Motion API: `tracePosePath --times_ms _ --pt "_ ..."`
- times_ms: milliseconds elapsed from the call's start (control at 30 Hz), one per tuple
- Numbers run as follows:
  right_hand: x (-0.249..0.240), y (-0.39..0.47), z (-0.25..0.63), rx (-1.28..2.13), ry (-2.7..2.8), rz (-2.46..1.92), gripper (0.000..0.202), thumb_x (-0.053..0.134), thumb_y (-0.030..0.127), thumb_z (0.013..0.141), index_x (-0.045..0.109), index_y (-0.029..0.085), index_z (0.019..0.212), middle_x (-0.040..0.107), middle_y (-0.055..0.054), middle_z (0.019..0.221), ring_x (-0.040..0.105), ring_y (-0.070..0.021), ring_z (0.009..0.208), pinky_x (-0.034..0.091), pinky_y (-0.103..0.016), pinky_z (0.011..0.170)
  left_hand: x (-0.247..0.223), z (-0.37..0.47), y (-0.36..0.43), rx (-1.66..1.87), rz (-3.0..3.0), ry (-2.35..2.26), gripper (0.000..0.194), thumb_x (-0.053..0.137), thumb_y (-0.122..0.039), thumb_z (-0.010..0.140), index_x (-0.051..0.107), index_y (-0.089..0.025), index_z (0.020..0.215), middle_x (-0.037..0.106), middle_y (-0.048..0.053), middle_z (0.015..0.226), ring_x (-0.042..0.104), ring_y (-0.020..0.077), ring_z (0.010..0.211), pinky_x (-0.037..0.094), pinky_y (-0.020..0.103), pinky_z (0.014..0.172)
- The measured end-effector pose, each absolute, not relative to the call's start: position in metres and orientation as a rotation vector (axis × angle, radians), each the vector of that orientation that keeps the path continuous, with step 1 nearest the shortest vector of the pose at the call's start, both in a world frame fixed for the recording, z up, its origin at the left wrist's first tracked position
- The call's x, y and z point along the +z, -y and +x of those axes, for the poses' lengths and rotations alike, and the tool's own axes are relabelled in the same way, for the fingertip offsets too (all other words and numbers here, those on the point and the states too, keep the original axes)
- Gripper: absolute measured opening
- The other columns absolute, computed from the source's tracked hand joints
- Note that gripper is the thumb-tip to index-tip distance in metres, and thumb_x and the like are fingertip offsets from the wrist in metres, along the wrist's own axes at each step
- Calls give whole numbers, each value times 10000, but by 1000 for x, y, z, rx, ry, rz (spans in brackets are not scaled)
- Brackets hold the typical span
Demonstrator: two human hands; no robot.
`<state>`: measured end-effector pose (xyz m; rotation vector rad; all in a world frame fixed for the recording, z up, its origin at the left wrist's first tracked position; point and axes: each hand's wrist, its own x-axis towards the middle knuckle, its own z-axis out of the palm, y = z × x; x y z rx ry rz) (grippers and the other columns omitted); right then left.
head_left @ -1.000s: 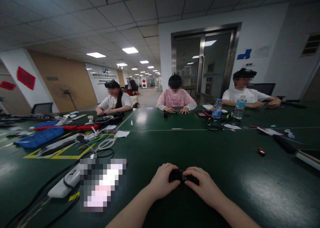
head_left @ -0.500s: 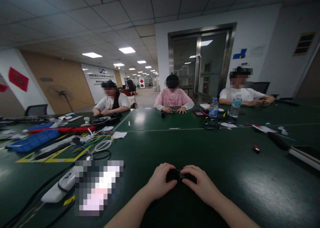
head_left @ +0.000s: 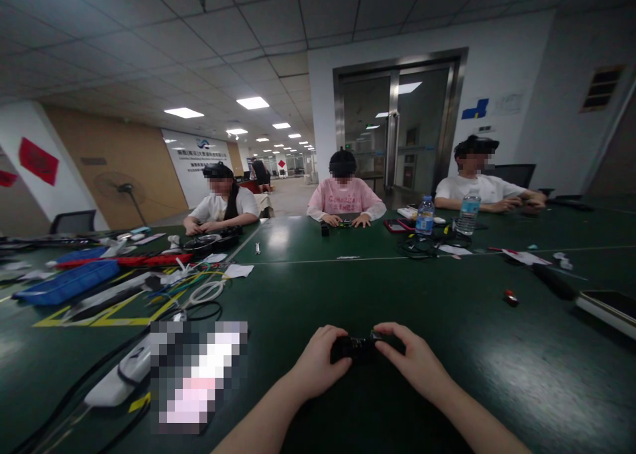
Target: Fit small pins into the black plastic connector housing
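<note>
Small black oblong device (head_left: 358, 346), on or just above dark green desk (head_left: 298, 291). Left hand (head_left: 319, 362): fingers curled round one end, apparently steadying it. Right hand (head_left: 415, 361): fingertips near other end, hold unclear.

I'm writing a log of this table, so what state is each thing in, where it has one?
Black object: held; whether it touches the table, unclear
Left hand: gripping its left end
Right hand: fingertips at its right end, grip unclear
Blue-capped bottle: upright
Clear bottle: upright
White cable: coiled
Glass doors: shut
Ceiling lights: lit
</note>
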<state>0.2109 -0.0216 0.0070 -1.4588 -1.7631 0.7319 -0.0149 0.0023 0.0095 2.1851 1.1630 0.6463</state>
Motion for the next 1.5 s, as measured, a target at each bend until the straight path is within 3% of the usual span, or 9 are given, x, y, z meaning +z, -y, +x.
tracePosePath --times_ms 633,1500 --pt "23 20 247 558 1473 -1414 378 520 440 781 581 226 1086 654 -60 1067 579 -256 1045 441 -423 926 2 -20 -7 635 2135 -1126 475 581 -283 766 483 -236 1228 519 63 1217 492 214 1097 391 357 968" --pt "21 24 232 579 1540 -1376 317 571 353 766 598 238 1060 659 -48 1058 588 -249 1035 450 -425 926 8 -17 -5 636 2158 -1130 436 600 -255 737 540 -222 1168 546 65 1152 491 220 1072 387 354 953"
